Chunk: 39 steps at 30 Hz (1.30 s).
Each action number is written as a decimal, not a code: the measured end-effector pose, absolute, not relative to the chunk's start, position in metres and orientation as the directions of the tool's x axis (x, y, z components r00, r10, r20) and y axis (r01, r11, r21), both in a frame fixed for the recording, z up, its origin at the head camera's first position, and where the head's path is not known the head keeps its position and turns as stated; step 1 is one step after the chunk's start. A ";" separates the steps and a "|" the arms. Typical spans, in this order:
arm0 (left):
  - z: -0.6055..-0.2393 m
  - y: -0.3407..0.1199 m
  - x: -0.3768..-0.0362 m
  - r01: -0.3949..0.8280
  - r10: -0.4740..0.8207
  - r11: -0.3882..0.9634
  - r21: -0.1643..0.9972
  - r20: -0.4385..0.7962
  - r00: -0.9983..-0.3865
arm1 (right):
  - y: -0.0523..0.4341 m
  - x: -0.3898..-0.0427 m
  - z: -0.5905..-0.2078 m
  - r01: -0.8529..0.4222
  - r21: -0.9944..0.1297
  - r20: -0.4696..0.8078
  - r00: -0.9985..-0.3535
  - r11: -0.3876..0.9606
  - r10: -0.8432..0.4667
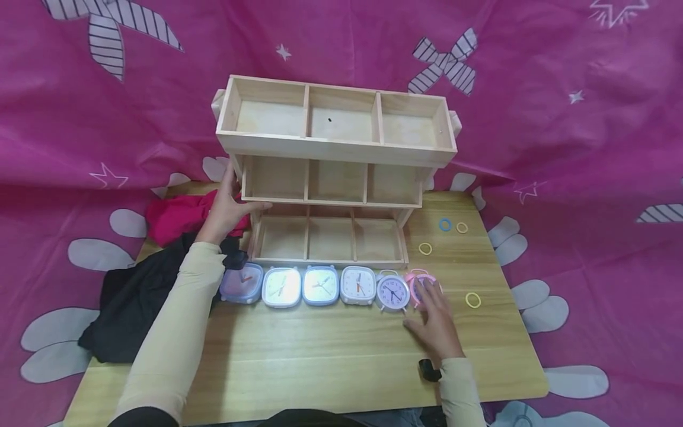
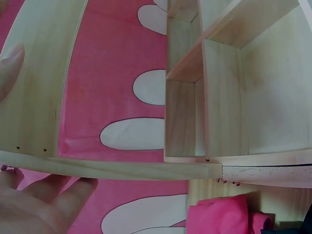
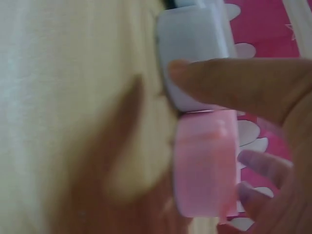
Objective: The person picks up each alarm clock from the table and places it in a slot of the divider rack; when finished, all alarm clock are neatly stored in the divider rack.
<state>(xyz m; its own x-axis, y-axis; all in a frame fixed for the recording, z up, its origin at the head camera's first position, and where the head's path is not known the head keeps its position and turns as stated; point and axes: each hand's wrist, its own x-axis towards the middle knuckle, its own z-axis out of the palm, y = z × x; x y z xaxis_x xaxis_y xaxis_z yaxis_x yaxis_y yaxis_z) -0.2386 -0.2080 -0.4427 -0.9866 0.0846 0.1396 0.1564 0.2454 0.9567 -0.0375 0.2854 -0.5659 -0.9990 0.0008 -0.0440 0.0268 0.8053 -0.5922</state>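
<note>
A three-tier wooden storage rack with compartments stands at the back of the table. My left hand grips its left side, thumb toward the middle tier; in the left wrist view the fingers lie on the outside of the side frame. In front of the rack is a row of small alarm clocks, with a pink alarm clock at the right end. Over it is my right hand, fingers spread and fingertips at the pink clock. Its thumb lies over the neighbouring lilac alarm clock.
Left of the rack lie a red cloth and a black cloth. Square-shaped clocks, including a white clock, continue the row leftward. Several small rings, one a blue ring, lie on the table's right. A pink curtain hangs behind.
</note>
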 end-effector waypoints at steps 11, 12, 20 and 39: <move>-0.454 -0.211 -0.245 0.128 0.070 0.275 0.953 0.112 -0.991 | 0.289 -0.042 -0.583 -0.073 -0.624 0.185 -0.981 0.778 0.056; -0.454 -0.211 -0.245 0.129 0.072 0.275 0.953 0.114 -0.991 | 0.289 -0.044 -0.583 -0.076 -0.628 0.202 -0.977 0.774 0.068; -0.454 -0.211 -0.246 0.144 0.079 0.255 0.956 0.128 -0.989 | 0.296 -0.061 -0.581 -0.024 -0.626 0.148 -0.985 0.780 0.088; -0.455 -0.213 -0.246 0.156 0.082 0.258 0.954 0.139 -0.987 | 0.289 -0.079 -0.553 0.012 -0.640 0.259 -0.938 0.768 0.230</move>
<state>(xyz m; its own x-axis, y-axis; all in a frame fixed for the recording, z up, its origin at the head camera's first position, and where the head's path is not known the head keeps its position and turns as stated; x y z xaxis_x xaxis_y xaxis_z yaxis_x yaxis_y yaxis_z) -0.2462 -0.2128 -0.4554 -0.9869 0.0820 0.1392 0.1559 0.2579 0.9535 -0.0788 0.2892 -0.5532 -0.9381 0.2302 0.2588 0.0118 0.7680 -0.6403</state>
